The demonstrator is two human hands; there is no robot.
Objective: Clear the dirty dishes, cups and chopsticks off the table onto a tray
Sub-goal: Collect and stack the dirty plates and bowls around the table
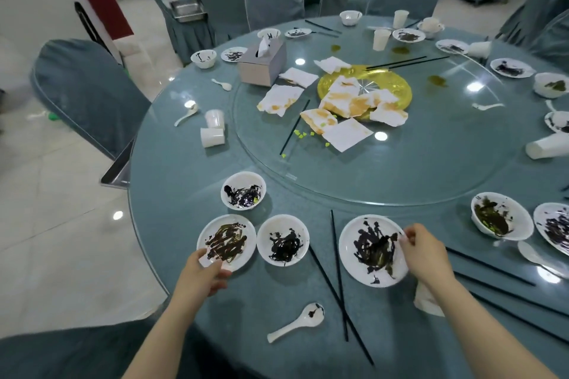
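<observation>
Round table [184, 181]: fills the frame centre, glass turntable [400, 169] on top. Gold platter [397, 83], upper centre, carries stained napkins. Large smeared plate [374, 251], lower right: right hand [426, 251] pinches its right rim. Smaller smeared plate [227, 242], lower left: left hand [200, 272] grips its near edge, thumb on top. Soiled bowl [282, 244] sits between the plates. Crossed chopsticks [338, 280] and spoon [297, 321] lie bottom centre.
</observation>
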